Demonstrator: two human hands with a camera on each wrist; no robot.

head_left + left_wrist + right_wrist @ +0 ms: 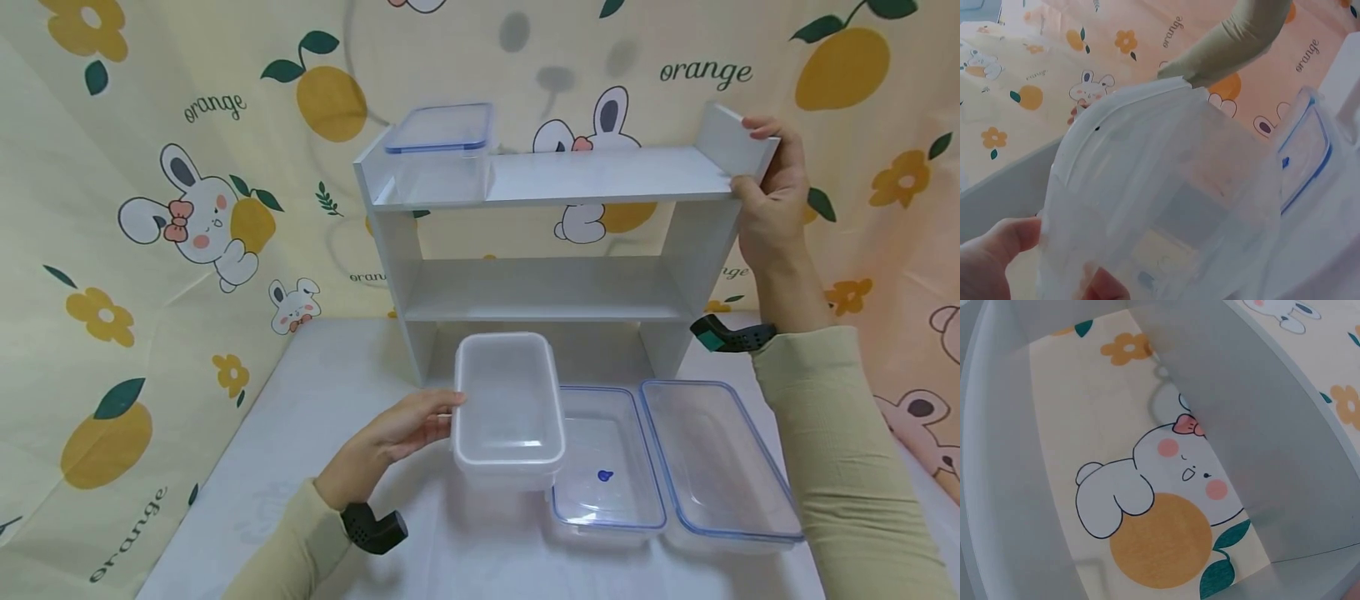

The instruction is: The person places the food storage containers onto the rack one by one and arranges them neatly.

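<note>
My left hand [401, 429] grips the left side of a clear plastic food container with a whitish lid [508, 400], raised in front of the shelf. In the left wrist view, the thumb and a finger pinch the side of this food container [1160, 187]. The right hand [776, 196] holds the top right side panel of a white shelf unit [540, 287], thumb in front and fingers over the edge. Inside the right wrist view are the shelf's boards [1272, 425]; of the right hand only a sliver shows at the edge.
A clear container with a blue-rimmed lid [442, 154] stands on the top shelf at the left. Two more blue-rimmed containers, one in the middle [607, 450] and one at the right [723, 458], rest on the white table [300, 467]. Behind hangs a patterned cloth [480, 67].
</note>
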